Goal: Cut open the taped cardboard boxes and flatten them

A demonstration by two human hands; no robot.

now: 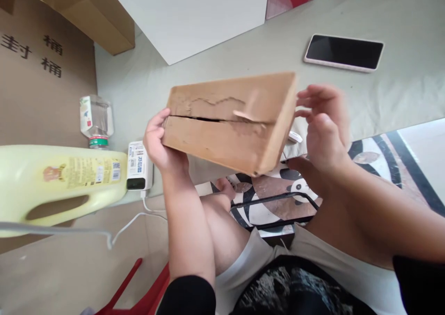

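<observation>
A brown cardboard box (222, 134) is held up, tilted, over the front edge of the table. A narrow gap runs along the seam between its flaps, and the surface layer is torn with a loose strip near the right end. My left hand (163, 138) grips the box's left end, thumb and fingers around it. At the opposite end, my right hand (327, 125) has its fingers apart and curved beside the box's right side. Its fingertips are at or very near the edge; contact there is unclear. A small white object (295, 137) shows just below, partly hidden by the box.
On the pale tabletop (410, 92) lies a phone (344, 52). To the left are a clear bottle (97, 120), a yellow jug (62, 180), a white device (139, 166) with a cable, and large cartons (48, 87). A white box (194, 18) stands at the back.
</observation>
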